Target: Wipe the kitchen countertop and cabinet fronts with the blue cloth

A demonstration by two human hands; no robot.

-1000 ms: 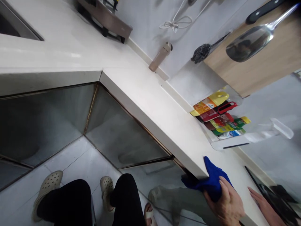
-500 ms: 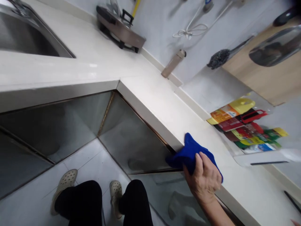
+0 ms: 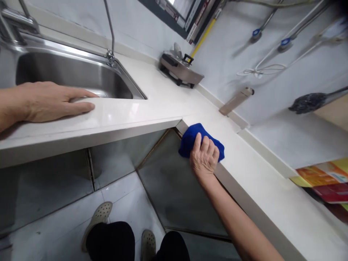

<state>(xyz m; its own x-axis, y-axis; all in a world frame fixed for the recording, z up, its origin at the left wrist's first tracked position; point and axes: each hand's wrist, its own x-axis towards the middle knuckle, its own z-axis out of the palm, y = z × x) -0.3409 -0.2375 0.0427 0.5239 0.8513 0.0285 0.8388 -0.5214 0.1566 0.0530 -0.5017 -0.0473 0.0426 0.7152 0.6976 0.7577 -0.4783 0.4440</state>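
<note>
My right hand [image 3: 205, 156] presses a blue cloth [image 3: 194, 139] onto the front edge of the white countertop [image 3: 244, 163], close to the inner corner. The cloth drapes a little over the edge, and my fingers are bent on top of it. At the left, my left hand [image 3: 51, 101] lies flat on the counter strip in front of the steel sink [image 3: 114, 81], fingers stretched out, holding nothing.
An electric pan [image 3: 181, 70] stands in the back corner, with a beige bottle [image 3: 236, 101] against the wall to its right. Colourful bottles [image 3: 326, 175] are at the far right. A faucet [image 3: 19, 23] rises at the sink's left. Cabinet doors lie below.
My right hand and the cloth have moved along the counter edge to the inner corner. My left hand has come into view by the sink. The view has shifted left.
</note>
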